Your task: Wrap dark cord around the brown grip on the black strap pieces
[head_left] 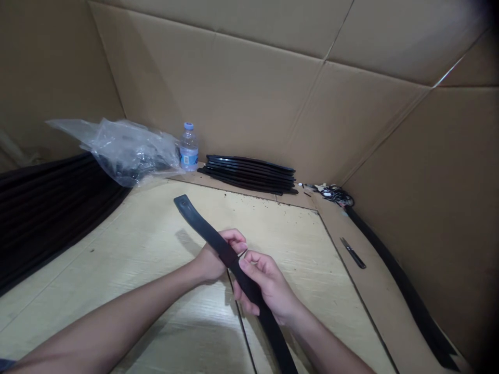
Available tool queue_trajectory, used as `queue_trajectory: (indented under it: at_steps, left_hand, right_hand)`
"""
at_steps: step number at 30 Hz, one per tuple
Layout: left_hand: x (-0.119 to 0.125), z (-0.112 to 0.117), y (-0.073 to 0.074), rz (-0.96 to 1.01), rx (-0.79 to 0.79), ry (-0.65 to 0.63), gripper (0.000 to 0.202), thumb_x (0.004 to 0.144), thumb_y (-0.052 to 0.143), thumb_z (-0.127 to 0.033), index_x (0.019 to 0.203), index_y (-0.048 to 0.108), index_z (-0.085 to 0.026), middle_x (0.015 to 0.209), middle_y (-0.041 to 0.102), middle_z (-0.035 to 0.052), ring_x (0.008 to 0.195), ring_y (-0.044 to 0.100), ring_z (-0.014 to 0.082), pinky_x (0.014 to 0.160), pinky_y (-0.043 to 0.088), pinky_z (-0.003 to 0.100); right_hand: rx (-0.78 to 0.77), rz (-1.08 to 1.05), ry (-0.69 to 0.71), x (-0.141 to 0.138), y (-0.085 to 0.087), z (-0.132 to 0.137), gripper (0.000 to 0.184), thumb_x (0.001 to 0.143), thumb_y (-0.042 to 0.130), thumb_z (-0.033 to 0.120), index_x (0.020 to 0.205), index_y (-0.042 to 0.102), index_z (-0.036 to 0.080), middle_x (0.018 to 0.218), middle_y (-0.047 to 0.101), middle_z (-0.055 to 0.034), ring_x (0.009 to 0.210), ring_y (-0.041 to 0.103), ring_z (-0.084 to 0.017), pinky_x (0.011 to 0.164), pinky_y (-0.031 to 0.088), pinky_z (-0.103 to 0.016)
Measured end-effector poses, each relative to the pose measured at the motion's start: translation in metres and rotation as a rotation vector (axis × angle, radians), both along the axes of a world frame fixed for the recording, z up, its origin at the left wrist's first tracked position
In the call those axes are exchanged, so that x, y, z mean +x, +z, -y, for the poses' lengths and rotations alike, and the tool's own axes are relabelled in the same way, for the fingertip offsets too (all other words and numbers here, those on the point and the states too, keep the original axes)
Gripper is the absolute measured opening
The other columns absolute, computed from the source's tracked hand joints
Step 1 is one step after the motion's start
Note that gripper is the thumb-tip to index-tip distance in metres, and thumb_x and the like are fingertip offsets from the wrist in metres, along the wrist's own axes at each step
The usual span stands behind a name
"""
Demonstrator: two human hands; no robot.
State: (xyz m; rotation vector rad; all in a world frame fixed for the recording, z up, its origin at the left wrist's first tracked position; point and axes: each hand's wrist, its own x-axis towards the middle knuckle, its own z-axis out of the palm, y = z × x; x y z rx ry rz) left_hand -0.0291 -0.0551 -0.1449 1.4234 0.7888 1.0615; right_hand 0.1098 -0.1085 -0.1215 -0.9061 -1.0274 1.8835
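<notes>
A long black strap point(195, 218) runs diagonally over the light wooden table point(136, 249), its rounded end with a small hole pointing up and left. My left hand point(212, 259) grips the strap from the left, fingers curled over its edge. My right hand point(265, 285) holds it just below, with the thumb on top and the fingers wrapped underneath. The strap continues down past my right wrist out of the picture.
A stack of black straps point(249, 174) lies at the back, beside a small water bottle point(189, 148) and a crumpled clear plastic bag point(125, 148). More black strips point(47, 208) pile at the left. A small cutter point(353, 253) and another strap point(409, 291) lie at the right. Cardboard walls surround everything.
</notes>
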Motion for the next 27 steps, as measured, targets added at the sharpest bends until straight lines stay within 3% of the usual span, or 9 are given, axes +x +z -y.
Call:
queue_trajectory:
  at_steps: [10,17,20,27]
  left_hand:
    - [0.002,-0.002,-0.002,0.088,-0.039,0.056,0.032,0.079,0.062,-0.043,0.069,0.052,-0.014,0.056,0.042,-0.0044,0.051,0.036,0.0075,0.047,0.028,0.02]
    - [0.001,-0.003,-0.003,0.084,-0.018,0.059,0.016,0.076,0.065,-0.025,0.072,0.054,-0.014,0.062,0.049,-0.0023,0.056,0.042,0.0081,0.052,0.033,0.019]
    - [0.0,-0.004,-0.003,0.084,-0.004,0.006,0.015,0.076,0.066,-0.025,0.072,0.057,-0.014,0.062,0.05,-0.0015,0.056,0.042,0.0082,0.052,0.033,0.019]
    - [-0.004,-0.006,-0.006,0.127,-0.097,-0.203,0.032,0.079,0.064,-0.043,0.074,0.058,-0.012,0.051,0.041,-0.0043,0.043,0.027,0.0049,0.041,0.018,0.02]
  right_hand:
    - [-0.02,-0.021,-0.017,-0.001,-0.001,0.001,0.034,0.083,0.06,0.047,0.073,0.042,0.019,0.052,0.067,-0.0035,0.027,0.048,-0.007,0.025,0.029,-0.012]
    - [0.047,0.008,-0.093,0.003,0.004,0.0,0.034,0.084,0.059,0.045,0.07,0.042,0.019,0.054,0.068,-0.0043,0.029,0.049,-0.007,0.026,0.031,-0.012]
    - [0.057,0.007,-0.127,0.005,0.007,0.0,0.034,0.083,0.06,0.045,0.07,0.042,0.019,0.054,0.068,-0.004,0.029,0.05,-0.008,0.026,0.031,-0.013]
    - [0.071,0.001,-0.238,0.01,0.01,-0.003,0.033,0.083,0.061,0.042,0.069,0.042,0.019,0.056,0.067,-0.0028,0.032,0.05,-0.008,0.027,0.032,-0.013]
